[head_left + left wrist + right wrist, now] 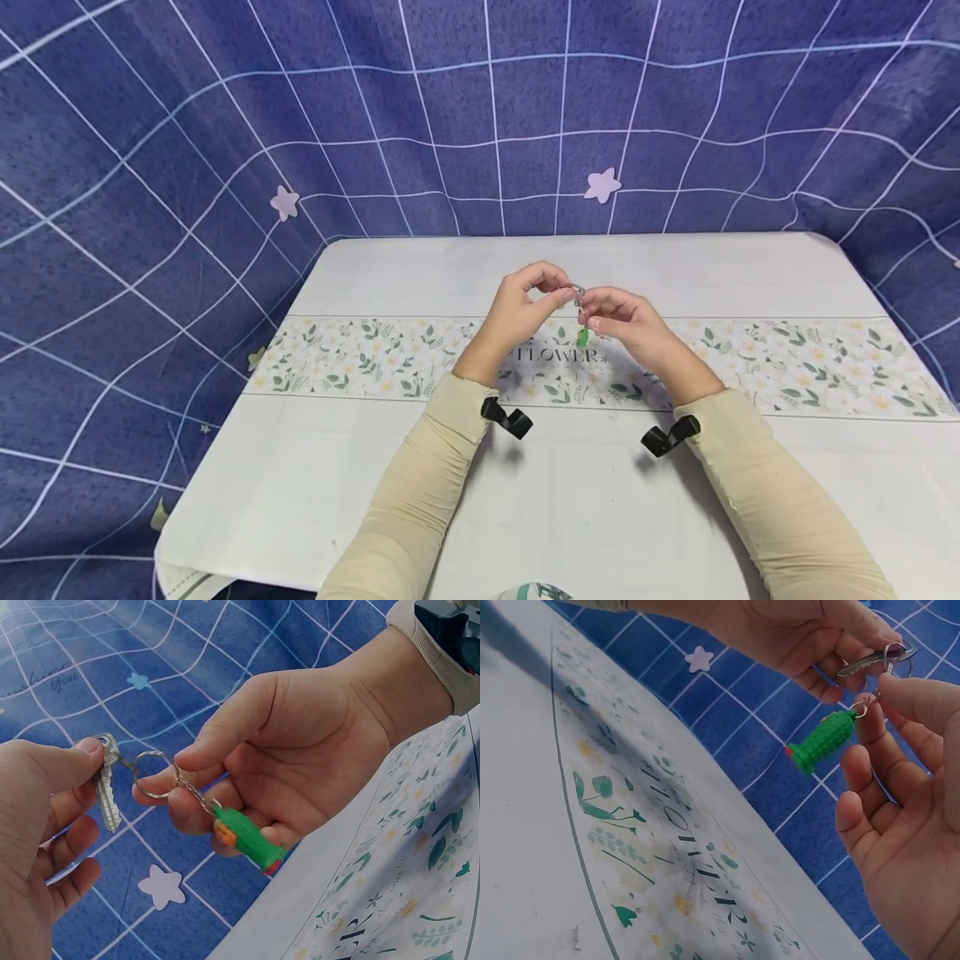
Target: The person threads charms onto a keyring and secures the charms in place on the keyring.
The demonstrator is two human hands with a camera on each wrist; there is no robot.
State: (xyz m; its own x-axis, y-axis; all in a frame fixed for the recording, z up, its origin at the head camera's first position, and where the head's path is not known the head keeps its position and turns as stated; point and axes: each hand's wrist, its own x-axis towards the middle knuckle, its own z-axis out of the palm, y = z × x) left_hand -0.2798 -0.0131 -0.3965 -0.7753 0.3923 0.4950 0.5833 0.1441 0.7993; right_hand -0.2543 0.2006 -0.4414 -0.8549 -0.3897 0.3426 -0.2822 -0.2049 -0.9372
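Both hands meet over the table's printed band. My left hand (525, 304) pinches a silver key (109, 793) by its head between thumb and fingers, its toothed blade pointing down in the left wrist view. A metal split ring (136, 780) passes through the key's head. My right hand (630, 323) pinches that ring at its other side with thumb and forefinger. From the ring a short chain (193, 792) carries a green bumpy charm (826, 742), shaped like a cactus or corn cob, with an orange spot and a red end. The charm hangs below the right fingers.
A white table cover (315, 467) with a flowered band (405, 358) lies beneath the hands. Behind and to the left hangs a blue gridded curtain (420, 108) with pale stars. Part of a white and green object (534, 592) shows at the bottom edge.
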